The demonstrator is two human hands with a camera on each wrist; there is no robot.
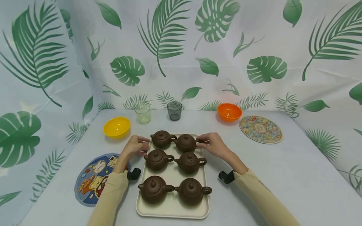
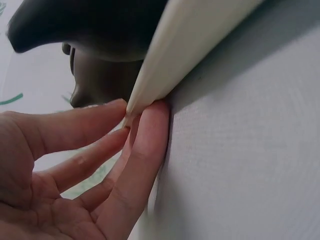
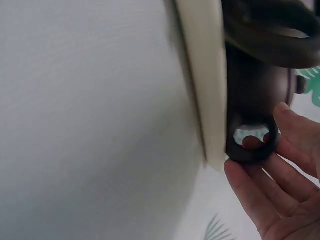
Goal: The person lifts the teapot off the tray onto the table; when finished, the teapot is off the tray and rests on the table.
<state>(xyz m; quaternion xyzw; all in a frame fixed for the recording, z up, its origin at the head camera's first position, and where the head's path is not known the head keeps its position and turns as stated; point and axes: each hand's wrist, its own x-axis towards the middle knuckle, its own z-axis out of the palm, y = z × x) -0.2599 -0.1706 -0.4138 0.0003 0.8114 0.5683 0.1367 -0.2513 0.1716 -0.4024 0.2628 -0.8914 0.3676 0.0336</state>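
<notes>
Your left hand (image 1: 136,145) is at the tray (image 1: 172,212)'s far-left corner. The left wrist view shows your fingertips (image 2: 150,117) on the tray rim (image 2: 185,55), thumb above and fingers under the edge, a light pinch on the rim.

Your right hand (image 1: 212,145) is at the far-right corner, on the handle (image 3: 252,145) of the back-right teapot (image 1: 185,142). In the right wrist view your thumb and fingers (image 3: 260,200) close around that ring handle, just beside the tray edge.

The tray sits mid-table, straight in front of you, and holds 6 brown teapots in 2 columns of 3, all upright with lids on. The back-left teapot (image 1: 161,138) is just beside your left fingers.

Around the tray:
- yellow bowl (image 1: 116,127), far left
- 2 glasses (image 1: 142,113) (image 1: 174,110), behind
- orange bowl (image 1: 229,112), far right
- round mat (image 1: 260,129), right
- cartoon mat (image 1: 94,179), under your left forearm
</notes>
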